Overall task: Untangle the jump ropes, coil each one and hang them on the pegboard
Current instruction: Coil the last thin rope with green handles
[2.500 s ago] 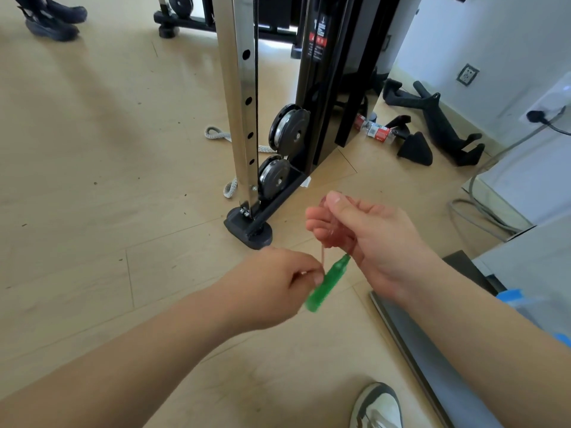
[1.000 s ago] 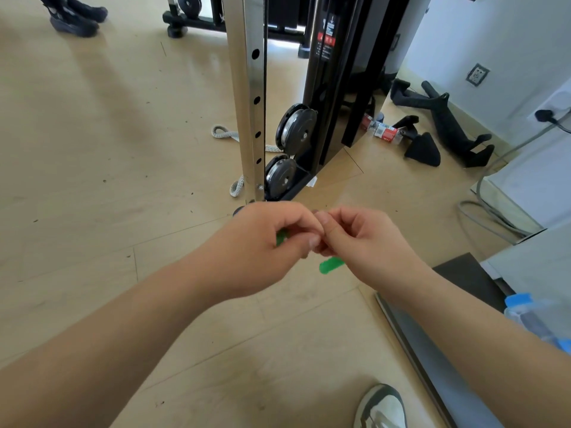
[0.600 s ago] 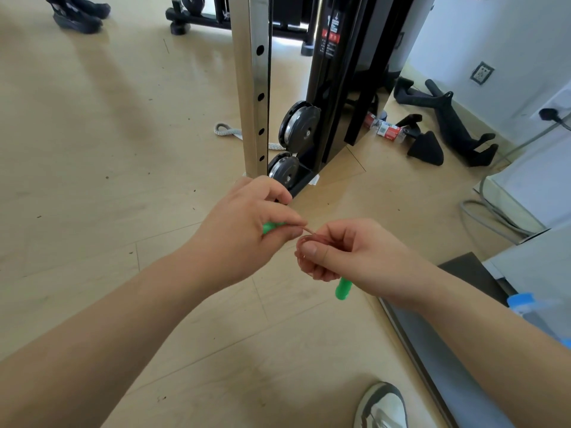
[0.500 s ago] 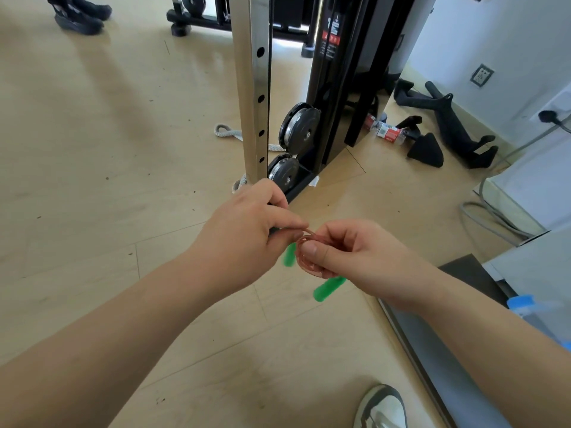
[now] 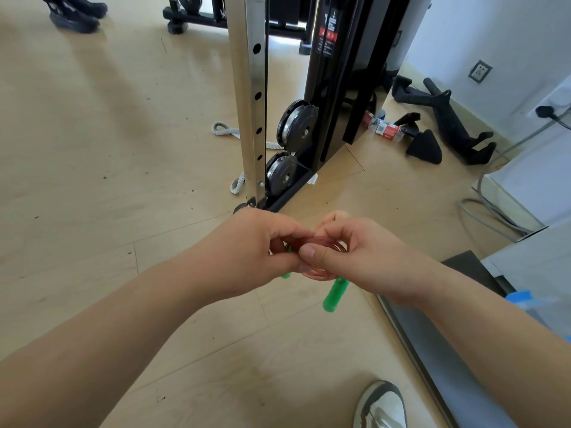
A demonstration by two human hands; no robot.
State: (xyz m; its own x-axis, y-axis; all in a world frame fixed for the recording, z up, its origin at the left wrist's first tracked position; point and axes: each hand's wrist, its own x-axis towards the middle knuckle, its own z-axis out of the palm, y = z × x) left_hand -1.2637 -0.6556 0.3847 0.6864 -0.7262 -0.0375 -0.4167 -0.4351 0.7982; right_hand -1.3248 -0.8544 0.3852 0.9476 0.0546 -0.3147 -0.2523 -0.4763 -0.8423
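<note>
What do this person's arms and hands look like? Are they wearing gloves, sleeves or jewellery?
Both are bare. The left hand and right hand have no gloves, and no rings show on the fingers in view. The left forearm and right forearm carry no sleeve, watch or bracelet as far as the frame reaches. The right thumbnail is short and unpainted.
</note>
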